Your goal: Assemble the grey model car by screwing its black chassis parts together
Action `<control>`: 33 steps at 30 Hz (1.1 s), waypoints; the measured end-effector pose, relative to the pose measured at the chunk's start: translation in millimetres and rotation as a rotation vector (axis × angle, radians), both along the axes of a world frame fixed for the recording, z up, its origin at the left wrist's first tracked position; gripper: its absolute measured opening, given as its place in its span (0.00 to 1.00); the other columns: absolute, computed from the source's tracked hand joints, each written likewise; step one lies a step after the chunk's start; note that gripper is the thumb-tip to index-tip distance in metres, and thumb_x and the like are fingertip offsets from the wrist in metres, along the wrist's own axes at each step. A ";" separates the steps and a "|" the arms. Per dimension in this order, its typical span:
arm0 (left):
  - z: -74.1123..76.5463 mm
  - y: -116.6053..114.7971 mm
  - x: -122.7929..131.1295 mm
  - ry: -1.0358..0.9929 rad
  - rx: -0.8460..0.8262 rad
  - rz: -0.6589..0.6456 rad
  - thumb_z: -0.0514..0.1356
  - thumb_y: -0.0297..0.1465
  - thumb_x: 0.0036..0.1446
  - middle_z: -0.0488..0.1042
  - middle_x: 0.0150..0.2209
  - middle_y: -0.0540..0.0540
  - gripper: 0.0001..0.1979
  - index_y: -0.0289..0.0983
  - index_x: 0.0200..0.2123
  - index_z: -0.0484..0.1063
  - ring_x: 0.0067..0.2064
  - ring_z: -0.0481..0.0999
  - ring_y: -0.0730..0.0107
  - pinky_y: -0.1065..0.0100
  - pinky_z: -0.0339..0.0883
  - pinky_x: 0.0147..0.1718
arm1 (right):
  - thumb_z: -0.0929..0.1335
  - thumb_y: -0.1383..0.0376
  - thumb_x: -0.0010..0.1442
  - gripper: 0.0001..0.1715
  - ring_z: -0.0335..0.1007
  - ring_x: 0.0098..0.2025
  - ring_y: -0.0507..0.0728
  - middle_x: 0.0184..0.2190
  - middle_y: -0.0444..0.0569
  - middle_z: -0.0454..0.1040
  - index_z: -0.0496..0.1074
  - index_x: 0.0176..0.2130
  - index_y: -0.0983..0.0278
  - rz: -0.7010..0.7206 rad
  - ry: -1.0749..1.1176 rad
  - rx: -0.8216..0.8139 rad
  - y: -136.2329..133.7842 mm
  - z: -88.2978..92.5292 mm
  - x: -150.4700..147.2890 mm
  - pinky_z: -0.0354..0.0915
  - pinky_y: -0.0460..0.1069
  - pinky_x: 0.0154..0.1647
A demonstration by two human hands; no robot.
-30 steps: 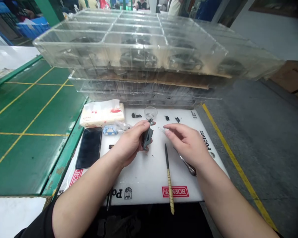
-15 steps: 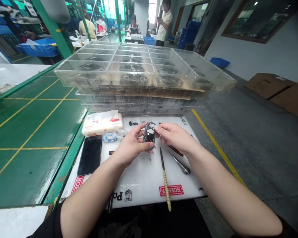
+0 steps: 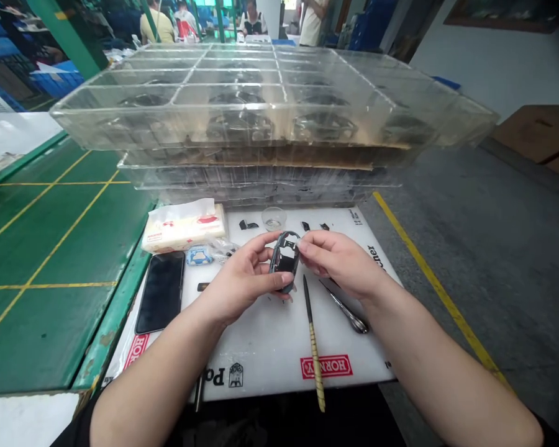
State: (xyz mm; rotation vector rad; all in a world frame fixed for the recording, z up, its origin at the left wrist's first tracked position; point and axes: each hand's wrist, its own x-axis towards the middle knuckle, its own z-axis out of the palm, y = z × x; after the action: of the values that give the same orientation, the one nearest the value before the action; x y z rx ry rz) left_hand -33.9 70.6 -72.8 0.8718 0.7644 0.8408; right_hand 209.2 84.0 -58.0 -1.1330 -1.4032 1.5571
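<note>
My left hand (image 3: 242,282) grips a small dark toy car body (image 3: 284,261) over the white board (image 3: 270,335), thumb and fingers wrapped round its lower end. The fingertips of my right hand (image 3: 338,261) are closed on the car body's upper right edge. Below the hands lie a thin tool with a yellow spiral handle (image 3: 314,347) and metal tweezers (image 3: 347,310). Several small black parts (image 3: 248,225) and a little clear cup (image 3: 274,218) lie at the board's far edge.
Stacked clear compartment trays (image 3: 242,105) holding dark car bodies rise just behind the board. A tissue pack (image 3: 184,226) and a black phone (image 3: 161,292) sit at left. Green table (image 3: 51,248) to the left, grey floor with a yellow line (image 3: 428,273) to the right. People work in the background.
My right hand moved from the board to the car body and now pinches its edge. The left hand turned the body upright. The camera view shifted up and then back down.
</note>
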 end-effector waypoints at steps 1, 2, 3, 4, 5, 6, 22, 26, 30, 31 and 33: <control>0.2 -0.2 -0.2 0.004 -0.004 -0.001 0.88 0.30 0.54 0.83 0.54 0.42 0.50 0.42 0.76 0.75 0.44 0.87 0.62 0.59 0.92 0.38 | 0.82 0.31 0.65 0.39 0.54 0.28 0.52 0.26 0.38 0.66 0.73 0.33 0.59 0.006 0.002 -0.001 0.0 0.1 0.8 0.50 0.51 0.31; 0.4 -0.3 -0.3 0.006 -0.010 -0.004 0.88 0.30 0.54 0.83 0.54 0.42 0.49 0.42 0.76 0.75 0.44 0.87 0.62 0.58 0.92 0.39 | 0.82 0.31 0.66 0.39 0.54 0.28 0.52 0.26 0.38 0.66 0.73 0.33 0.59 0.009 0.004 -0.002 0.0 0.1 1.3 0.51 0.51 0.31; 0.8 -0.2 -0.4 0.003 -0.019 -0.008 0.88 0.29 0.54 0.83 0.53 0.42 0.48 0.42 0.75 0.76 0.43 0.87 0.62 0.58 0.93 0.39 | 0.82 0.31 0.66 0.39 0.53 0.28 0.52 0.26 0.38 0.66 0.73 0.33 0.59 0.012 0.007 -0.005 0.0 0.1 1.5 0.51 0.51 0.31; 1.4 0.0 -0.5 -0.005 -0.032 -0.013 0.88 0.29 0.54 0.83 0.52 0.43 0.47 0.42 0.74 0.77 0.43 0.87 0.63 0.59 0.93 0.38 | 0.82 0.31 0.66 0.39 0.54 0.29 0.52 0.26 0.38 0.66 0.73 0.33 0.59 0.015 0.011 -0.009 -0.1 0.2 1.5 0.51 0.51 0.31; 2.3 0.3 -0.7 -0.020 -0.048 -0.020 0.88 0.29 0.55 0.84 0.52 0.44 0.45 0.43 0.73 0.78 0.41 0.86 0.65 0.59 0.93 0.38 | 0.82 0.31 0.66 0.39 0.54 0.29 0.52 0.26 0.39 0.66 0.73 0.33 0.59 0.016 0.017 -0.012 -0.3 0.6 1.3 0.52 0.51 0.31; 3.2 0.7 -1.1 -0.041 -0.066 -0.029 0.87 0.30 0.56 0.84 0.51 0.44 0.42 0.43 0.72 0.79 0.40 0.86 0.66 0.59 0.93 0.37 | 0.82 0.31 0.66 0.39 0.54 0.29 0.52 0.26 0.39 0.66 0.73 0.33 0.59 0.015 0.021 -0.015 -0.8 1.1 1.0 0.52 0.51 0.31; 6.1 -2.0 -0.7 -0.037 -0.022 -0.012 0.84 0.31 0.63 0.84 0.48 0.47 0.33 0.41 0.67 0.79 0.35 0.87 0.68 0.60 0.93 0.36 | 0.83 0.35 0.66 0.34 0.56 0.31 0.54 0.29 0.41 0.67 0.76 0.35 0.59 0.066 0.029 -0.039 -4.6 2.1 -2.3 0.53 0.51 0.32; 3.1 -2.5 -2.0 -0.008 0.034 -0.016 0.84 0.32 0.64 0.84 0.45 0.48 0.33 0.41 0.68 0.77 0.35 0.86 0.69 0.67 0.89 0.32 | 0.81 0.33 0.67 0.36 0.58 0.32 0.55 0.28 0.41 0.66 0.77 0.35 0.59 0.077 -0.018 0.010 -4.2 3.7 -1.4 0.55 0.52 0.33; 3.1 -3.8 -2.8 0.019 0.077 -0.041 0.83 0.31 0.65 0.83 0.44 0.49 0.33 0.42 0.67 0.75 0.34 0.86 0.69 0.70 0.86 0.29 | 0.78 0.29 0.69 0.40 0.59 0.32 0.56 0.28 0.42 0.66 0.75 0.32 0.59 0.036 -0.041 0.042 -4.4 1.6 -1.1 0.56 0.53 0.34; 3.8 -4.1 -2.8 0.021 0.089 -0.043 0.83 0.31 0.65 0.83 0.44 0.49 0.33 0.42 0.67 0.75 0.34 0.86 0.69 0.70 0.86 0.29 | 0.79 0.28 0.68 0.40 0.58 0.32 0.56 0.28 0.43 0.66 0.76 0.32 0.59 0.025 -0.038 0.049 -4.5 1.3 -1.2 0.56 0.53 0.34; 5.5 -4.9 -2.9 0.029 0.104 -0.046 0.83 0.30 0.65 0.83 0.44 0.49 0.32 0.42 0.67 0.75 0.36 0.87 0.68 0.70 0.86 0.30 | 0.79 0.26 0.66 0.41 0.58 0.32 0.56 0.28 0.42 0.66 0.76 0.32 0.59 0.016 -0.037 0.058 -4.6 1.6 -1.2 0.56 0.53 0.34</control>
State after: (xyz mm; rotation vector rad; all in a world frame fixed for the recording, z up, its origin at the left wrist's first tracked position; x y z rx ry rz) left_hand -36.8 65.7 -67.3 0.9926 0.7278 0.8344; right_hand 208.0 79.4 -56.4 -1.1236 -1.4760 1.5044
